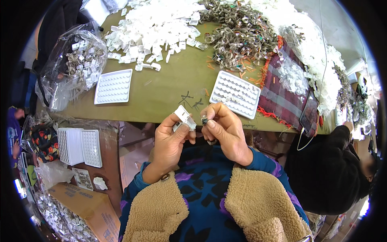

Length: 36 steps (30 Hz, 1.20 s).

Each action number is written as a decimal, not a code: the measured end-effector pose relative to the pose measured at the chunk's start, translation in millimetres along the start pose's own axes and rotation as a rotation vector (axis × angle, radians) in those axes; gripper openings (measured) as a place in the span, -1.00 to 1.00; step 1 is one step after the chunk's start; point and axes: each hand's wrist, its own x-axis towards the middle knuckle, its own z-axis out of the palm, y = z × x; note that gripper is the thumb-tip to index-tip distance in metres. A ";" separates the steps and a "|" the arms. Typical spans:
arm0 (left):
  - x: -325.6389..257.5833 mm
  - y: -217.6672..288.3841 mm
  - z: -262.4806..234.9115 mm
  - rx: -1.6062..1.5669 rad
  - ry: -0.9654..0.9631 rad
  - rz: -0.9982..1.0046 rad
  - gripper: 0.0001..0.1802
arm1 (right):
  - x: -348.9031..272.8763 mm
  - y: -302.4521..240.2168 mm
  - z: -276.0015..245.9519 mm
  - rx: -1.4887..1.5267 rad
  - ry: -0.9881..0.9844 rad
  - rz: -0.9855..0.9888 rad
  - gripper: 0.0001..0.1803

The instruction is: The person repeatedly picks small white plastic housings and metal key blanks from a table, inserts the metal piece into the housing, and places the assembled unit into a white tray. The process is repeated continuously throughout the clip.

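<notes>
My left hand (169,141) grips a small white plastic case (182,114) between thumb and fingers, in front of my chest at the table's near edge. Close beside it, my right hand (227,133) pinches a small dark part with a pale, shiny edge (204,120). The part is apart from the case. Its exact kind is too small to make out, and the curled fingers hide some of it.
On the green table (161,88) lie a heap of white plastic cases (153,28), a pile of grey coiled wires (238,36), a left white tray (113,86), a right white tray (236,94), a plaid cloth (282,86) and a phone (309,113). A person in black (328,169) sits at right.
</notes>
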 end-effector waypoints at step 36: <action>1.4 -1.4 14.8 0.304 0.136 0.193 -0.74 | -1.2 4.5 0.1 -0.724 0.093 -0.385 -0.79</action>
